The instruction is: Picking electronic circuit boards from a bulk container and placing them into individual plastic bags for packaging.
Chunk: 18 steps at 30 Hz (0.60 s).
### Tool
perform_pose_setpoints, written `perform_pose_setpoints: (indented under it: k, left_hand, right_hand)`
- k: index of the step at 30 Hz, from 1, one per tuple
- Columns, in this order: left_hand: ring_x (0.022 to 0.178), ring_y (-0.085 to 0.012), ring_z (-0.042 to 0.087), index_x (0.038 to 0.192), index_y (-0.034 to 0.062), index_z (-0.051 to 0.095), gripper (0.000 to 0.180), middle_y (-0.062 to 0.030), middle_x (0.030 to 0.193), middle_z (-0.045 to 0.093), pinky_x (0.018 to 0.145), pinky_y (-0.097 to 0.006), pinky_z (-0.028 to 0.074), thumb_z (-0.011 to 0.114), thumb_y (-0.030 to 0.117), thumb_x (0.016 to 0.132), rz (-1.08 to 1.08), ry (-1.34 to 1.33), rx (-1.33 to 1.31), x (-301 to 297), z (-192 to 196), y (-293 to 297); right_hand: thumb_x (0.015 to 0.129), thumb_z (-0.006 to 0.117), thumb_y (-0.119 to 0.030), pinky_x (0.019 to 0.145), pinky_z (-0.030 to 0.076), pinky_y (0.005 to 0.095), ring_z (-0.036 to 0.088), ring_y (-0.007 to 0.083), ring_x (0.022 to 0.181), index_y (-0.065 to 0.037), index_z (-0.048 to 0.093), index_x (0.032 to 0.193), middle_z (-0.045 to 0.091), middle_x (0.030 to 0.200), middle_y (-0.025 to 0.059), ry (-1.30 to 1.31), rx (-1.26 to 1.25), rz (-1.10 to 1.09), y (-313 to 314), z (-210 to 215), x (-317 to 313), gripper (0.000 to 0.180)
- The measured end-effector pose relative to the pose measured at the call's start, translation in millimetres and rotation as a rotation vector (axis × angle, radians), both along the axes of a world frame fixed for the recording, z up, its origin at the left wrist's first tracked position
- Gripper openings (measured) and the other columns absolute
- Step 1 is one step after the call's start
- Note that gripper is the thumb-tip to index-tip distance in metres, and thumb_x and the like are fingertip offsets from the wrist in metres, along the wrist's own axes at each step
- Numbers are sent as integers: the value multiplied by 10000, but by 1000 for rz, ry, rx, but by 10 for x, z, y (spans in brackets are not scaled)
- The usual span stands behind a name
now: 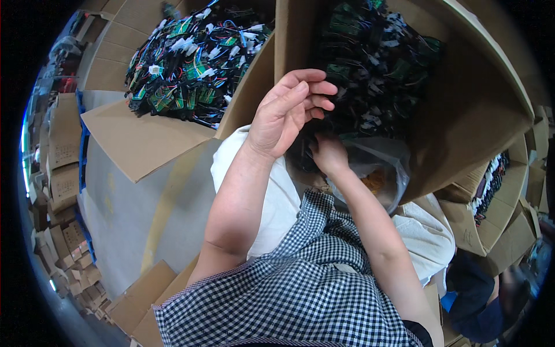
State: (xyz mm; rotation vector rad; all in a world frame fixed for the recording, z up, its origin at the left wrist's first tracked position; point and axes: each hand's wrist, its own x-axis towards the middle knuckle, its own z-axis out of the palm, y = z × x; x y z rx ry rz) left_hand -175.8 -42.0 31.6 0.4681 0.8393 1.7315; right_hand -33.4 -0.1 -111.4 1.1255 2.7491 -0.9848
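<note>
My left hand (pixel 289 110) is raised at the near left edge of a large cardboard box (pixel 468 110). Its fingers are loosely curved and apart, and nothing shows between them. Inside that box lies a dark heap of green circuit boards with black wires and white connectors (pixel 376 69). Lower down, my right hand (pixel 329 155) reaches into the shadowed near part of the box, its fingertips lost in the dark. Beside it hangs a clear plastic bag (pixel 398 173) with something orange-brown inside.
Another cardboard box (pixel 243 95) at the far left is piled with wired circuit boards (pixel 185 63); its flap (pixel 144 139) juts out over the grey floor (pixel 121 214). On the right, a smaller carton (pixel 497 225) holds more wired parts. Someone's dark-clothed legs (pixel 477 301) show at lower right.
</note>
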Motion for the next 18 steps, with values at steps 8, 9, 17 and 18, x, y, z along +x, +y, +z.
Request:
perform_pose_setpoints:
  k: [8, 9, 17, 18]
  left_hand:
    - [982, -234, 578, 1290, -12, 429, 441, -185, 1182, 565, 846, -336, 452, 488, 240, 933, -69, 4, 52, -122, 20, 36]
    - [985, -232, 579, 1290, -10, 430, 445, -183, 1184, 565, 847, -332, 453, 496, 244, 931, -79, 24, 45, -114, 19, 50]
    - [956, -179, 595, 1259, 12, 470, 434, -140, 1146, 596, 824, -291, 454, 546, 264, 914, -59, 129, -43, -63, 50, -13]
    - [956, -179, 595, 1259, 12, 470, 434, -140, 1146, 596, 824, -291, 454, 546, 264, 914, -64, 132, -24, -29, 43, -29]
  right_hand:
    - [808, 605, -289, 833, 476, 410, 601, 288, 996, -111, 600, 1116, 627, 1073, 137, -241, 139, -118, -219, -459, -476, 356]
    - [808, 605, -289, 833, 476, 410, 601, 288, 996, -111, 600, 1116, 627, 1073, 137, -242, 143, -117, -178, -436, -448, 356]
    - [800, 663, -129, 780, 491, 302, 624, 188, 856, -36, 590, 1071, 660, 962, 107, 558, -382, -422, 117, 222, 272, 296]
    - [801, 685, -56, 768, 471, 250, 583, 118, 843, -12, 576, 1043, 639, 928, 51, 826, -634, -547, 127, 325, 367, 269]
